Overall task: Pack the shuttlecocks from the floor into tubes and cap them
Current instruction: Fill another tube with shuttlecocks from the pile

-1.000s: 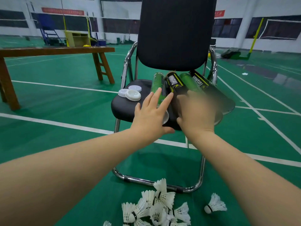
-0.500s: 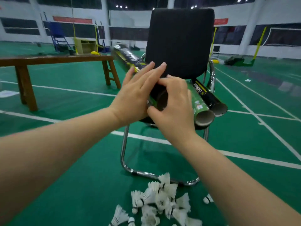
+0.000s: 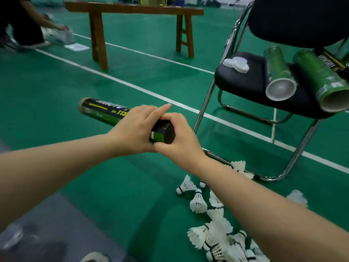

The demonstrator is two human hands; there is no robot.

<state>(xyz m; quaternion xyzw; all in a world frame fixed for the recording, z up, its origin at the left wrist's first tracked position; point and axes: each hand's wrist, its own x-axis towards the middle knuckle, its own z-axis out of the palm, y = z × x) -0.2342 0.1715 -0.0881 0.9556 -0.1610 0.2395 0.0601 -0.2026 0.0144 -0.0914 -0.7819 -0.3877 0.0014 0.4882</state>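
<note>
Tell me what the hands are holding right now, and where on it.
Both hold one black tube: the left hand wraps its body near the open end, the right hand grips that end's rim.

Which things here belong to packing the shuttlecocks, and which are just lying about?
Job: black tube held by left hand and right hand; shuttlecocks; green tubes; white caps.
Lying about: wooden bench; paper sheet.

Long black cardboard tube (image 3: 105,112) held level between left hand (image 3: 132,129) and right hand (image 3: 179,137), above the green court floor (image 3: 113,186). Pile of white feather shuttlecocks (image 3: 215,229) lower right, before the black padded chair (image 3: 245,80). Two green open tubes (image 3: 279,76) and white plastic caps (image 3: 236,64) on its seat. Brown wooden bench (image 3: 132,10) behind, left.
</note>
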